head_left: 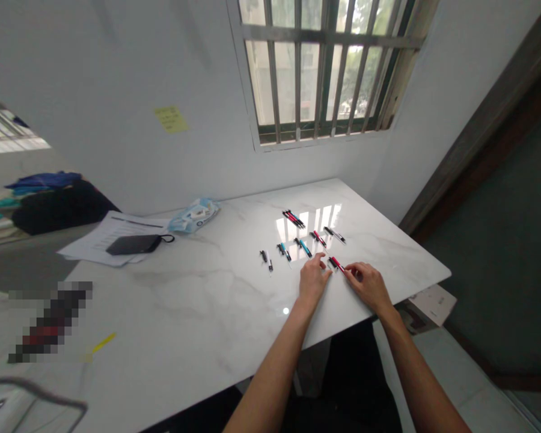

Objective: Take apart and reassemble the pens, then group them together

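Note:
My right hand (367, 284) pinches the near end of a red pen barrel (337, 263) with thumb and fingertips. Just left of that barrel is my left hand (314, 279), its thumb and fingers curved and apart, with nothing visible between them. Small dark pen parts (332, 264) lie between the two hands. Beyond them, taken-apart pens are spread in groups: a black-and-white one (267, 260), two blue ones (284, 252) (303, 247), a red one (319, 239) and a black-and-clear one (335, 234). Several whole-looking red and dark pens (294, 219) lie side by side farther back.
The white marble-look table (184, 325) meets the wall below a barred window (320, 72). At left are papers (110, 237) under a black pouch (134, 244), and a blue-white packet (193, 215). A yellow strip (104, 343) lies front left. A box (430, 305) stands beneath the right edge.

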Demonstrator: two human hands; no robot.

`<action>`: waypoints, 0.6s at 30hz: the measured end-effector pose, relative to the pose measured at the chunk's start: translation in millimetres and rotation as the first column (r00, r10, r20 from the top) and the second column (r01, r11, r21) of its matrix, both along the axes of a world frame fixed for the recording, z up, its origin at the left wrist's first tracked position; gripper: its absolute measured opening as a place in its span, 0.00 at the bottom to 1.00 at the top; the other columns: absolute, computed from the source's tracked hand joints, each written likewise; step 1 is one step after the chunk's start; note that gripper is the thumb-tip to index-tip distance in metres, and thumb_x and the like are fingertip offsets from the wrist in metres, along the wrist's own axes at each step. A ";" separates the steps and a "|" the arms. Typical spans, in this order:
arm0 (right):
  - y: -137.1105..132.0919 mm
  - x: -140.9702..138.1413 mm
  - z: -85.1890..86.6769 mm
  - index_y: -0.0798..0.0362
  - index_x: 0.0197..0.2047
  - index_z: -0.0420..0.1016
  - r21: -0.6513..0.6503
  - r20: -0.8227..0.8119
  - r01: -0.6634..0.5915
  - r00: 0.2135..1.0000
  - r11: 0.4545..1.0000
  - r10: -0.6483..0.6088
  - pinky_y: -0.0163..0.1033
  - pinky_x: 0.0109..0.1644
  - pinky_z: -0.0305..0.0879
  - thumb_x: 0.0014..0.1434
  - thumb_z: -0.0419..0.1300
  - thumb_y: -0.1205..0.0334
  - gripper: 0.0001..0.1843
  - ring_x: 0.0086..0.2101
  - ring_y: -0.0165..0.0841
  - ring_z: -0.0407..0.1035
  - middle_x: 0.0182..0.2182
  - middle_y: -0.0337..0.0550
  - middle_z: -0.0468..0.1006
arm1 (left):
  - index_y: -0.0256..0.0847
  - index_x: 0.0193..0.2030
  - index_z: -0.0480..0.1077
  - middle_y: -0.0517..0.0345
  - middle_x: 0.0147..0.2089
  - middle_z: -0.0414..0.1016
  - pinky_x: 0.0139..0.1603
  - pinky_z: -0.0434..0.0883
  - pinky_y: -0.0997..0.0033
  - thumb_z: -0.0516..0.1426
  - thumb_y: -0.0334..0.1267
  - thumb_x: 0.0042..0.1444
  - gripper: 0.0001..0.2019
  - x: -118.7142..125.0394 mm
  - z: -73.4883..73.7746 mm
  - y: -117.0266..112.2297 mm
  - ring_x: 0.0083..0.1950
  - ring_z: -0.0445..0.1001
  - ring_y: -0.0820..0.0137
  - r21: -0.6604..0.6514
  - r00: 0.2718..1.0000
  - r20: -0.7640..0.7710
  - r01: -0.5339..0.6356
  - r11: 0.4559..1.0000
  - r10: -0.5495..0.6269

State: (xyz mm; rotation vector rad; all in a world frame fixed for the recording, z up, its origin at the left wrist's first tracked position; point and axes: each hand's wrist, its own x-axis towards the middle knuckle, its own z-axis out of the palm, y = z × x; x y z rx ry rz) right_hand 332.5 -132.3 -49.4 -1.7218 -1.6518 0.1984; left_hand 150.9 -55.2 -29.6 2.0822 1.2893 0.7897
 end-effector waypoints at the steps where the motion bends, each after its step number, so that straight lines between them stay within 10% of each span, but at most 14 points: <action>1: 0.2 0.1 -0.4 0.50 0.41 0.79 0.002 0.001 0.000 1.000 1.000 0.000 0.45 0.45 0.65 0.68 0.57 0.50 0.14 0.35 0.40 0.72 0.33 0.45 0.80 | 0.44 0.59 0.71 0.58 0.40 0.80 0.50 0.71 0.65 0.66 0.29 0.56 0.24 -0.2 -0.9 -0.3 0.43 0.78 0.64 -0.006 1.000 0.001 0.005 1.000 -0.005; 18: 0.4 0.4 0.4 0.51 0.41 0.80 -0.001 -0.028 0.014 1.000 1.000 -0.014 0.46 0.45 0.67 0.68 0.56 0.47 0.18 0.35 0.41 0.72 0.35 0.48 0.81 | 0.44 0.61 0.75 0.54 0.47 0.83 0.53 0.72 0.62 0.65 0.29 0.58 0.24 3.1 6.2 -7.6 0.43 0.78 0.63 0.019 0.998 -0.016 0.062 0.998 -0.062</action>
